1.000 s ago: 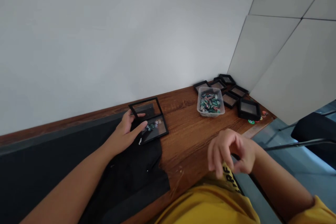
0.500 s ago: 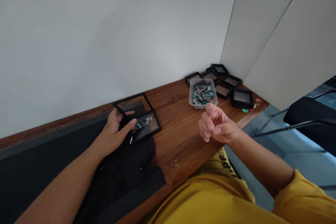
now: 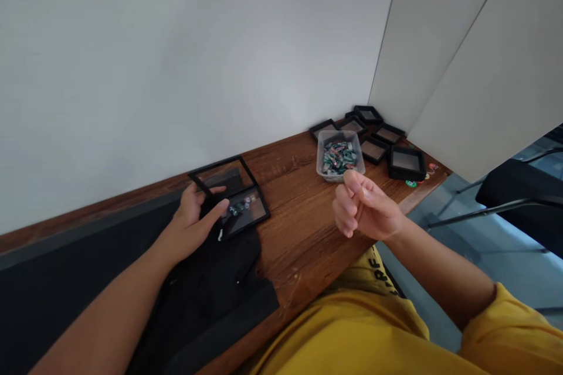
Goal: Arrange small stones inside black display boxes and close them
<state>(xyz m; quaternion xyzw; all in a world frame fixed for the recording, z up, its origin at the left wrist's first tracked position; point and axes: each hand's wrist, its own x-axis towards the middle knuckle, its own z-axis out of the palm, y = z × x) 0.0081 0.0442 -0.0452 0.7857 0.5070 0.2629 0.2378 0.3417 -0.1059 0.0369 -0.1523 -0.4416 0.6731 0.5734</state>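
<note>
My left hand (image 3: 197, 214) grips the left side of an open black frame case (image 3: 259, 196) with clear panels, its lid tilted up toward the wall. Several small green and pale pieces (image 3: 240, 207) lie inside its lower half. My right hand (image 3: 363, 205) is raised over the front edge of the table, fingers curled and thumb pressed to the index finger; anything between them is too small to make out. Just behind it stands a clear plastic tub (image 3: 322, 170) holding many green, pink and clear pieces (image 3: 338, 157).
Several black frames (image 3: 373, 148) lie behind and right of the tub, with a thicker stack (image 3: 407, 164) at the right. Small coloured pieces (image 3: 411, 183) lie near the table's right end. A dark mat (image 3: 211, 299) covers the left part. A black chair (image 3: 523, 199) stands at right.
My right thumb has moved up against the index finger, closing the gap between them. My left hand and the open case have stayed in place.
</note>
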